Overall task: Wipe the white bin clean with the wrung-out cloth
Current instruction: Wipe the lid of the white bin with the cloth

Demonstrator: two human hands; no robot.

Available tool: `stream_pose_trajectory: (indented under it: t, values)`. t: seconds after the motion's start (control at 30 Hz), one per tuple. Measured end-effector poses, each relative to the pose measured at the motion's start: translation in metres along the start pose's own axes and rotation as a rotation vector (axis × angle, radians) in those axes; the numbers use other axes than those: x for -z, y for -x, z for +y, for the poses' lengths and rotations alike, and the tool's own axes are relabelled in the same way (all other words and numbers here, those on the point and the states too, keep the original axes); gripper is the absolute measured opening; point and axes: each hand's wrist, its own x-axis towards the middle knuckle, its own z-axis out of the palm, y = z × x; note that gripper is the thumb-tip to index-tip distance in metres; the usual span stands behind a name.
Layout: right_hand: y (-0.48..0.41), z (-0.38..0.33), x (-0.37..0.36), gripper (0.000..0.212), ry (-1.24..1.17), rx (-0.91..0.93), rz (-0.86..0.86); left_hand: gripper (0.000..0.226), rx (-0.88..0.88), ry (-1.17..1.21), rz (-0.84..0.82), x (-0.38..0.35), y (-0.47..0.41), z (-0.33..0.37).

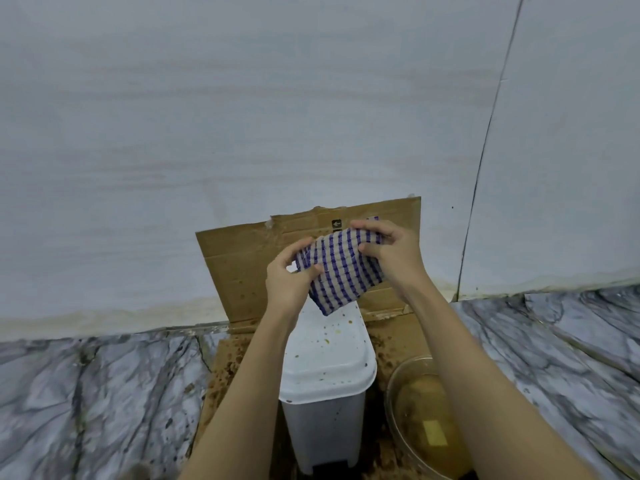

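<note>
A white bin [327, 368] with a closed lid stands on the floor in front of me; brown and yellow specks dot the lid. Above the far end of the lid I hold a blue-and-beige checked cloth [341, 268] in the air, folded into a pad. My left hand [289, 277] pinches its left edge and my right hand [389, 251] grips its upper right corner. The cloth hangs apart from the bin, just over the lid's back edge.
A stained cardboard sheet [242, 265] leans on the white wall behind the bin and lies under it. A clear bowl of murky yellowish water [420, 410] with a yellow sponge in it sits right of the bin. Marble-patterned floor [104, 393] spreads on both sides.
</note>
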Motion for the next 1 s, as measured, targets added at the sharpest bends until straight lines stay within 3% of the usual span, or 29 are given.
stream_pose_trajectory:
  t: [0.1, 0.17, 0.23, 0.6, 0.77, 0.9, 1.0]
  values:
    - [0.001, -0.003, -0.004, 0.037, -0.006, 0.019, -0.006, 0.077, 0.301, 0.133, -0.042, -0.003, 0.007, -0.005]
    - [0.001, -0.003, -0.006, 0.035, -0.017, 0.011, -0.009, 0.082, 0.512, 0.265, -0.117, -0.003, 0.009, -0.007]
    - [0.000, -0.001, -0.007, 0.035, -0.012, 0.001, -0.008, 0.079, 0.558, 0.237, -0.161, -0.001, 0.006, -0.009]
    - [-0.004, 0.007, -0.001, 0.040, -0.025, -0.035, -0.026, 0.026, 0.086, 0.126, -0.111, 0.005, 0.002, -0.004]
    - [-0.005, 0.006, 0.001, 0.038, 0.015, -0.048, -0.077, 0.029, -0.054, 0.030, -0.023, 0.010, 0.000, -0.001]
    - [-0.005, 0.007, -0.003, 0.058, 0.187, -0.068, -0.206, 0.037, -0.127, -0.135, 0.051, 0.015, -0.002, -0.001]
    - [-0.004, 0.008, -0.008, 0.050, 0.281, 0.009, -0.127, 0.037, -0.223, -0.348, 0.148, 0.017, -0.001, 0.001]
